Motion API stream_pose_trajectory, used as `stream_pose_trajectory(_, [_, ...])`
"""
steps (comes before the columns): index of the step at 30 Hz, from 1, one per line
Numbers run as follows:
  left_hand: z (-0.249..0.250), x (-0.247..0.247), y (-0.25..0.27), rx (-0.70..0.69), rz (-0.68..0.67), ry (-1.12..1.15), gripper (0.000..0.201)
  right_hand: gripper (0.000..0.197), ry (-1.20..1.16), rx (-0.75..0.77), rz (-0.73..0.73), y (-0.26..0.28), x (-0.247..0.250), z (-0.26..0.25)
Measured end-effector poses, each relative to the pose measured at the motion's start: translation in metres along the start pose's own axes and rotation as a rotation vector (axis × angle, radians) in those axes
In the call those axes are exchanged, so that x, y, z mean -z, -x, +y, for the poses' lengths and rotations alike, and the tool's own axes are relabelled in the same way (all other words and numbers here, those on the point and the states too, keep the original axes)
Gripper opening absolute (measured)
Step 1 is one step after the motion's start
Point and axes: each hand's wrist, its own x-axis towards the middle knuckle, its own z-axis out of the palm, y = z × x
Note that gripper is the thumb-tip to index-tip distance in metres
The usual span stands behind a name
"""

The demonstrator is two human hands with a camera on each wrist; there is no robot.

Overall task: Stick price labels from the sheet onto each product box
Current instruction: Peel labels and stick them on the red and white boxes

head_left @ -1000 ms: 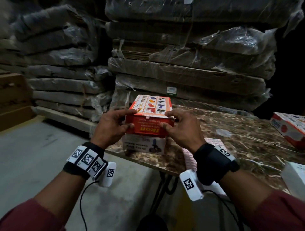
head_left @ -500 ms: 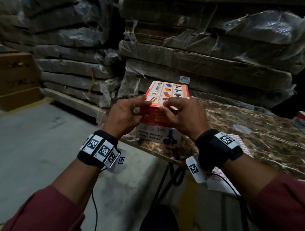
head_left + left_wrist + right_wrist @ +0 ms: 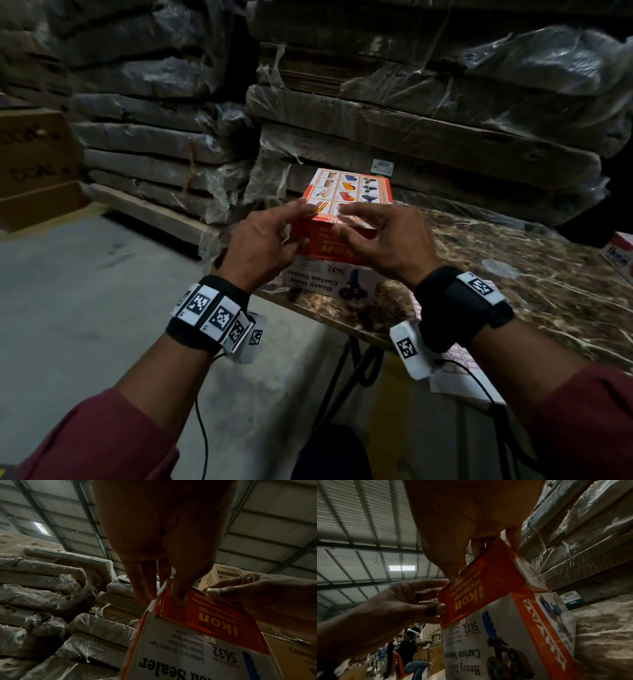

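An orange and white Ikon product box (image 3: 349, 186) (image 3: 197, 649) (image 3: 496, 635) stands at the near left corner of the marble table (image 3: 513, 246). My left hand (image 3: 274, 236) (image 3: 163, 600) pinches its upper left corner, thumb on the orange front and fingers along the side. My right hand (image 3: 370, 229) (image 3: 481, 555) holds the top front edge, with fingers flat on the pictured top and the thumb on the front. Whatever lies under those fingers is hidden. The pink-gridded label sheet (image 3: 455, 356) lies on the table's near edge under my right wrist.
Plastic-wrapped stacks of flattened cardboard (image 3: 411, 120) rise right behind the table. Another Ikon box (image 3: 618, 255) sits at the far right edge. Left of the table is bare concrete floor (image 3: 85, 291). A person (image 3: 409, 646) sits far off in the warehouse.
Both hands slid from the box's front corners toward its middle, and their fingers now reach over the top face. The view has moved closer to the box.
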Motion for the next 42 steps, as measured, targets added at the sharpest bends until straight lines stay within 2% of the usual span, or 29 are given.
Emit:
stream_pose_trajectory(2, [0.003,-0.001,0.001,-0.012,0.012,-0.046,0.064,0.031,-0.013,0.048,0.026,0.001,-0.003,-0.001])
stream_pose_trajectory(7, [0.004,0.000,0.002,0.013,0.013,-0.018,0.058,0.026,0.040,0.168,0.063,0.003,-0.012,0.001])
stream_pose_trajectory(12, [0.005,0.001,0.002,0.022,0.003,0.006,0.056,0.024,0.040,0.097,0.012,-0.002,-0.007,-0.001])
stream_pose_trajectory(17, [0.002,0.000,0.002,0.026,-0.003,0.032,0.056,0.047,0.051,0.080,0.004,0.005,-0.002,-0.001])
stream_pose_trajectory(22, [0.002,0.000,0.001,0.047,0.002,0.003,0.058,0.029,-0.007,0.031,0.047,0.003,-0.011,-0.002])
stream_pose_trajectory(25, [0.005,0.000,0.002,0.050,-0.013,0.018,0.057,0.025,-0.040,-0.044,0.042,-0.001,-0.013,-0.006])
stream_pose_trajectory(28, [0.006,0.002,0.001,0.059,-0.013,0.002,0.058,0.025,-0.029,-0.050,0.023,-0.002,-0.012,-0.006])
stream_pose_trajectory(30, [0.010,0.003,0.001,0.067,-0.015,-0.020,0.059,0.031,-0.070,-0.062,-0.020,0.000,-0.008,-0.005])
stream_pose_trajectory(33, [0.015,0.005,0.003,0.075,-0.006,-0.109,0.066,0.069,-0.155,-0.041,-0.121,0.008,0.011,-0.005])
stream_pose_trajectory(34, [0.016,0.006,0.003,0.084,-0.004,-0.126,0.070,0.075,-0.139,-0.024,-0.131,0.012,0.019,-0.005])
stream_pose_trajectory(38, [0.033,0.011,0.002,0.104,0.009,-0.058,0.071,0.053,-0.140,-0.006,-0.029,0.036,0.054,0.009])
stream_pose_trajectory(42, [0.083,0.014,-0.016,0.037,0.166,0.041,0.054,0.033,-0.106,-0.033,0.025,0.057,0.108,0.023])
